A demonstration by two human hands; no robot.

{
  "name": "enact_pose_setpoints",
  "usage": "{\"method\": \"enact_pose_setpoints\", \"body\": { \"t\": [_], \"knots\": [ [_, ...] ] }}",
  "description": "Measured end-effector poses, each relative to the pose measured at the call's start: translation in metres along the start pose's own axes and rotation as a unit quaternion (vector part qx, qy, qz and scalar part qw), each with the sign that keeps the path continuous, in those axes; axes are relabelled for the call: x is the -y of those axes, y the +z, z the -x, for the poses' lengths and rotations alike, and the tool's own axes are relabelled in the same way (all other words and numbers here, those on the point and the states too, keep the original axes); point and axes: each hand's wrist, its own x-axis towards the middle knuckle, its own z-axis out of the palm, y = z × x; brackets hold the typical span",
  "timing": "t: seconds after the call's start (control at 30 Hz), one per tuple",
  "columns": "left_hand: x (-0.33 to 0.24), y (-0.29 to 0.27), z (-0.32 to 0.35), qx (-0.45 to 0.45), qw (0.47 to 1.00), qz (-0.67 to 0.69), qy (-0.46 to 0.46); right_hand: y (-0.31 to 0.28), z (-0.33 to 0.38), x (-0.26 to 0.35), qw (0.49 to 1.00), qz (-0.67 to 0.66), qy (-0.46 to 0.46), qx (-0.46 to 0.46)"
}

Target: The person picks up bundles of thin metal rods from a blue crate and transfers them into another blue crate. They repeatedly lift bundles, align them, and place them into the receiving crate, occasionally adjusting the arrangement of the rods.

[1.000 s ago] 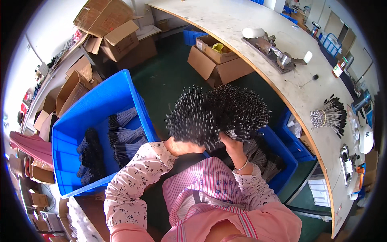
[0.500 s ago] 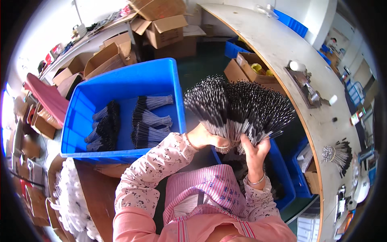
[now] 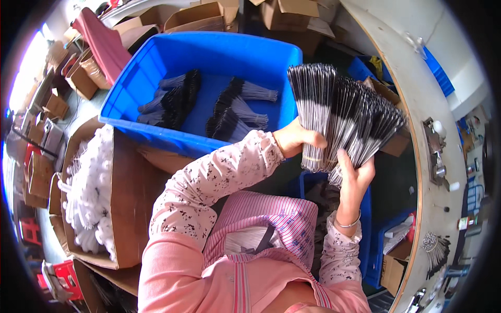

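Observation:
My left hand (image 3: 298,139) is closed around a bundle of thin grey rods with black upper ends (image 3: 311,94), bound low down by a tan band. Against it stand more such rods (image 3: 362,117), fanned out to the right, and my right hand (image 3: 356,180) grips their lower ends with the thumb in front. All the black ends point up and away from me. To the left, a large blue bin (image 3: 148,128) holds several similar bundles (image 3: 175,101) in two groups. Below my hands, a second blue bin (image 3: 367,219) is partly hidden by my right arm.
A cardboard box (image 3: 133,203) full of white fluffy pieces (image 3: 91,182) stands at left. Along the right runs a long pale table (image 3: 425,86) with a metal fixture (image 3: 436,154) and another rod bundle (image 3: 436,248). More cartons (image 3: 195,21) stand behind the blue bin.
The view has shifted, so the bin sits higher and farther right. The held rods have tipped from showing their ends to showing their sides. Both hands keep their grip.

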Motion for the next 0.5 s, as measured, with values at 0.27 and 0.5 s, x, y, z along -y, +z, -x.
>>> {"method": "enact_pose_setpoints", "body": {
  "t": [0.27,0.5],
  "knots": [
    [-0.035,-0.037,0.016,-0.104,0.984,0.140,0.023,0.036,-0.046,0.000,0.985,-0.113,0.110,0.077],
    [-0.103,-0.079,0.036,-0.336,0.903,0.137,0.230,0.106,-0.109,-0.032,0.958,-0.073,0.127,0.246]
  ]
}}
